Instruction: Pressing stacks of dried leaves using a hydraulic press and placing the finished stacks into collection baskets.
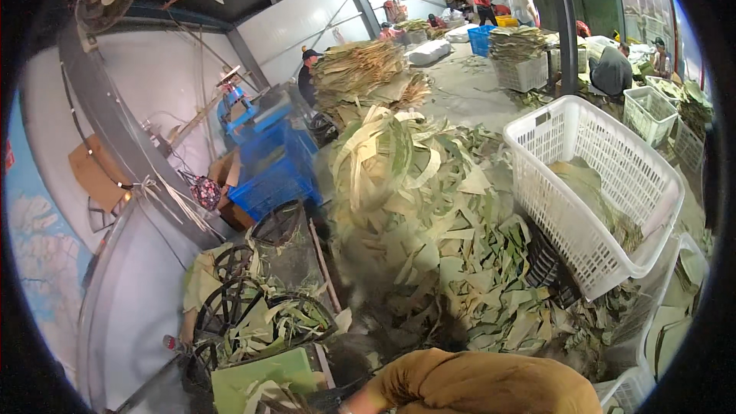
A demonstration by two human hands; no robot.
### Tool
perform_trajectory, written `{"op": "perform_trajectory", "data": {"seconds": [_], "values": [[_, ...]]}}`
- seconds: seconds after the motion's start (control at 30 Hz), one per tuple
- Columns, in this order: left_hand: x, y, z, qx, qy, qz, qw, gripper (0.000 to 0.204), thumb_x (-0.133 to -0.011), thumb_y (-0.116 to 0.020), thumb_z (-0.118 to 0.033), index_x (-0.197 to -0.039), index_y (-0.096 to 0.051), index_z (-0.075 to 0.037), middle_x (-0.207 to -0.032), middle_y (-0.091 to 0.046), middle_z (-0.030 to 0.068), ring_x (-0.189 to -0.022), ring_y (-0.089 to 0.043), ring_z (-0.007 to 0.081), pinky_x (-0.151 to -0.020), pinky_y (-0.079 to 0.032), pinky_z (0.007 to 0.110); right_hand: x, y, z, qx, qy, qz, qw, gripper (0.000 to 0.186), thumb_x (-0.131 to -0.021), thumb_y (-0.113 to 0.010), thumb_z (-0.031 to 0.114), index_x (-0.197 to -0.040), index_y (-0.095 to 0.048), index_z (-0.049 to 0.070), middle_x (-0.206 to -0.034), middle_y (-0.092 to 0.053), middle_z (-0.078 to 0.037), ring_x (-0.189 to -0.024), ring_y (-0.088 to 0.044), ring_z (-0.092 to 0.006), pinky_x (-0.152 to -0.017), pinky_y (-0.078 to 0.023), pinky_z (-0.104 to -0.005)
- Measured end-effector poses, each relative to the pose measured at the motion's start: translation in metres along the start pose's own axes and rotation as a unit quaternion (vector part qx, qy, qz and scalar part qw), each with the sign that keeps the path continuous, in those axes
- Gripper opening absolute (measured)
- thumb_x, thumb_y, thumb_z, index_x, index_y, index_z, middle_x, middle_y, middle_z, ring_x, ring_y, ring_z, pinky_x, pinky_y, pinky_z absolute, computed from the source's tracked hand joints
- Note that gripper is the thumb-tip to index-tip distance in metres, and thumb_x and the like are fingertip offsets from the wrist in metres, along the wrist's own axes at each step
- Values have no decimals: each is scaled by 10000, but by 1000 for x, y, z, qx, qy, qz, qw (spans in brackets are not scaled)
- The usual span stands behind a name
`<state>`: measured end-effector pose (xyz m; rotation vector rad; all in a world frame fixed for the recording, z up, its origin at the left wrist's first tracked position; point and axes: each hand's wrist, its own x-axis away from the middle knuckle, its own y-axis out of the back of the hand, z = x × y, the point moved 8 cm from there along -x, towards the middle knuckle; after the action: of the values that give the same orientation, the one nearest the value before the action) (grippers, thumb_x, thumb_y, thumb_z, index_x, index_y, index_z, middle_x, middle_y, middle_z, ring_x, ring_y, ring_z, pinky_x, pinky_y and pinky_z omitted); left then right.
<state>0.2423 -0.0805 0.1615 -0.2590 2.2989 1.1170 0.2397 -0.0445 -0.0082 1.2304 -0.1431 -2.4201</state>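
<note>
A brown-sleeved arm crosses the lower edge of the head view, most likely my right. Only a blurred part of my right hand shows at its end, and its fingers are hidden by the lower rim. Closest to it is a pale green board with cut leaf pieces at its front edge. Behind the board, black round-rimmed baskets hold narrow green leaf strips. A large heap of leaf scraps spreads beyond my arm. My left hand is out of the picture.
A white slatted crate with some leaves stands to the right, a dark crate beside it. Blue crates stand at the left near a grey post. Stacked dried leaves rise further back, where several people work.
</note>
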Motion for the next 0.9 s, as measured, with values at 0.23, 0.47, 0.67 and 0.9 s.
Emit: {"op": "perform_trajectory", "data": {"seconds": [0.23,0.47,0.67,0.9], "values": [[-18,-16,-2,12,-11,17,1000,389,-959,-431,-265,-1246,-514,-17,-1225,-544,171,-1103,-522,300,-990,-367,429,-51,6,166,-60,175,47,982,307,-1018,-358,250,-1045,-536,2,-1120,-499,-207,-1024,-478,-362,-1012,-336,-467],[-37,-49,-23,31,-50,52,997,393,-964,-419,-277,-1240,-515,-15,-1218,-546,172,-1100,-522,296,-987,-369,424,-66,21,92,-135,-6,-16,991,337,-1020,-352,284,-1075,-515,-6,-1120,-502,-191,-1042,-484,-334,-1004,-349,-450],[-40,-60,-24,43,-62,72,995,398,-969,-409,-288,-1235,-516,-13,-1212,-547,174,-1098,-523,292,-985,-370,419,-79,33,92,-302,-126,18,945,279,-987,-389,297,-1006,-506,45,-851,-492,-55,-765,-467,-186,-705,-411,-371],[-42,-63,-22,58,-64,78,993,404,-974,-398,-300,-1229,-517,-10,-1205,-548,176,-1096,-523,287,-983,-372,414,-60,23,90,-265,-93,-2,960,302,-1007,-359,294,-843,-490,77,-696,-418,-32,-601,-372,-156,-638,-381,-345]]}}
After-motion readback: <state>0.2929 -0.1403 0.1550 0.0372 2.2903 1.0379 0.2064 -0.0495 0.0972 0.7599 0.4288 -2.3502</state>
